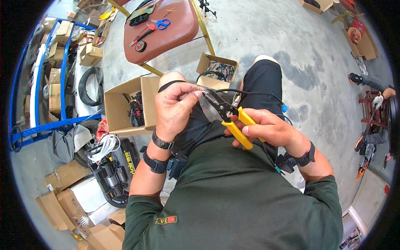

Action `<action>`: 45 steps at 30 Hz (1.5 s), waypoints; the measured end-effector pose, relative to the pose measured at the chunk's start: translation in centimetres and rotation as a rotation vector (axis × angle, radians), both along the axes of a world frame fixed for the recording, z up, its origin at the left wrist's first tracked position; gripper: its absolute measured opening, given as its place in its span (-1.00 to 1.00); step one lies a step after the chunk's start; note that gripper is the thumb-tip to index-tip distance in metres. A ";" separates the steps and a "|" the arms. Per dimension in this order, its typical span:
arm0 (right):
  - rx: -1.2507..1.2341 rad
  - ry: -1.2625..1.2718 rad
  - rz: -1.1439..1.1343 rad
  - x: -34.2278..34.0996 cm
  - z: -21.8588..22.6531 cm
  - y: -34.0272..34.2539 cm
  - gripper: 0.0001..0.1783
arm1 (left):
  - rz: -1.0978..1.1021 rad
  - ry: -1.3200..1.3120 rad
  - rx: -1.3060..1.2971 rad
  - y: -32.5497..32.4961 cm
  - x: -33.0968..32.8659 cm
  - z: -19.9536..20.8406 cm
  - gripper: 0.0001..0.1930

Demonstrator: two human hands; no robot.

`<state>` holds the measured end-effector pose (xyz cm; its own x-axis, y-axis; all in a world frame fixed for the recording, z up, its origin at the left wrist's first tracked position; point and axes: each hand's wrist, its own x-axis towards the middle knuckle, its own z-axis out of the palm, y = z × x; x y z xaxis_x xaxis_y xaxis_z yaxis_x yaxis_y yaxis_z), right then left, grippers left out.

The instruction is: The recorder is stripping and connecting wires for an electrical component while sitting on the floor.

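My right hand is closed round the yellow handles of a pair of wire strippers, which stand spread apart. Their black jaws point up and left toward my left hand. Thumb and forefinger of that hand are pinched together at the jaw tips, on what looks like the thin end of a black cable. Exactly where the wire sits in the jaws is too small to tell. The cable crosses my right thigh toward a blue connector. Dark bands are strapped on both my wrists.
Ahead, a brown chair bears blue-handled scissors, red-handled pliers and a tape roll. Open boxes of cables and wired parts stand before me. Blue shelving is left; another person's limbs show far right.
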<state>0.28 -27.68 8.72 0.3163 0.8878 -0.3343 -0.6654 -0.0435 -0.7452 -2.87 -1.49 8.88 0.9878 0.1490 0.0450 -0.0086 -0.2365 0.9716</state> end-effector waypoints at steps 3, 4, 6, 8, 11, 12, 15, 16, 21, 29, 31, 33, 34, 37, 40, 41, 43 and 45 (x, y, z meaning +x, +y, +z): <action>-0.010 -0.009 -0.024 -0.3 0.0 0.1 -0.57 | 0.028 0.020 -0.032 -0.5 0.0 0.4 -0.94; -0.011 -0.009 -0.025 -0.4 0.0 0.2 -0.57 | 0.054 0.047 -0.074 -0.7 0.1 0.6 -0.97; -0.034 -0.021 -0.049 -0.6 0.1 0.3 -0.58 | 0.056 0.039 -0.032 -0.7 0.1 0.6 -0.97; -0.044 -0.016 -0.056 -0.8 0.2 0.5 -0.60 | 0.058 0.031 0.009 -0.6 0.1 0.4 -0.97; -0.072 -0.004 -0.060 -0.9 0.6 0.7 -0.61 | 0.058 0.024 0.015 -0.4 0.1 0.2 -0.97; -0.091 0.004 -0.060 -1.0 0.7 0.7 -0.62 | 0.058 0.024 -0.016 -0.5 0.1 0.2 -0.97; -0.118 0.001 -0.050 -1.0 0.6 0.6 -0.56 | 0.050 0.030 -0.057 -0.6 0.2 0.2 -0.97; -0.120 0.002 -0.052 -1.0 0.7 0.6 -0.56 | 0.042 0.034 -0.064 -0.6 0.3 0.2 -0.97; -0.133 -0.058 -0.027 -0.4 0.9 0.3 -0.64 | -0.025 -0.089 0.061 -0.1 0.8 -0.8 -0.96; -0.065 -0.079 -0.027 -0.6 -0.4 0.6 -0.66 | -0.130 -0.192 0.298 0.8 0.7 -1.0 -0.93; -0.080 -0.107 -0.007 -0.4 0.3 0.7 -0.69 | -0.104 -0.159 0.228 0.4 0.5 -0.6 -0.93; -0.095 -0.161 0.002 -0.2 0.6 0.7 -0.70 | -0.104 -0.172 0.205 0.5 0.6 -0.7 -0.92; -0.101 -0.184 0.005 -0.1 0.5 0.7 -0.70 | -0.109 -0.158 0.186 0.5 0.7 -0.9 -0.92; -0.160 -0.255 0.067 0.4 0.9 0.7 -0.67 | -0.122 -0.153 0.164 0.6 0.8 -1.0 -0.91; -0.201 -0.269 0.094 0.3 0.7 0.8 -0.66 | -0.138 -0.149 0.152 0.9 0.8 -1.0 -0.90; -0.196 -0.304 0.080 0.2 0.5 0.8 -0.69 | -0.148 -0.140 0.142 0.9 0.8 -1.1 -0.90; -0.192 -0.341 0.069 0.2 0.6 1.0 -0.73 | -0.149 -0.145 0.129 1.0 0.8 -1.1 -0.90; -0.221 -0.330 0.077 0.3 1.2 1.1 -0.75 | -0.151 -0.152 0.115 1.0 0.8 -1.0 -0.90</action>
